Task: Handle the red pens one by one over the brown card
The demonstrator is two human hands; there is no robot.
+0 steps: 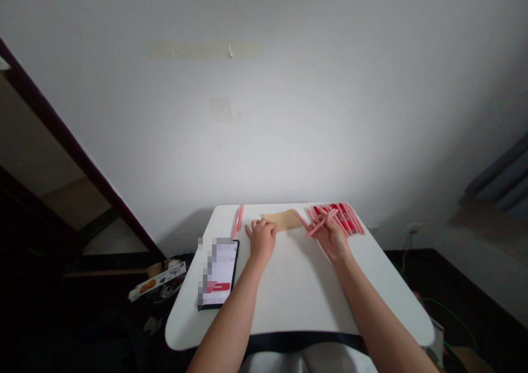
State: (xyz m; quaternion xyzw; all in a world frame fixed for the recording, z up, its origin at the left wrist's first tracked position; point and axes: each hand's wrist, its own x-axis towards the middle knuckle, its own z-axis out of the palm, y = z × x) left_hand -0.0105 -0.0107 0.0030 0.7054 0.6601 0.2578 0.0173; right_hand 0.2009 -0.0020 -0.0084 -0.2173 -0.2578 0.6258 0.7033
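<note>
My right hand (333, 242) is closed around a pink pen (320, 224), which lies tilted across the fingers. Another pink pen (301, 219) shows just left of these fingers; whether it is held too I cannot tell. My left hand (263, 240) rests palm down with its thumb apart, fingers at the left end of a flat tan piece of paper or envelope (284, 220). Beyond my right hand a row of pink and red pens (350, 219) lies side by side, partly hidden by that hand.
At the left of the white table (305, 301) lies a phone (223, 274) with its screen lit and partly blurred out. Behind it is a pink pen (238, 221). A pale wall (289, 114) rises at the table's far edge. Assorted items (160, 279) sit low on the left.
</note>
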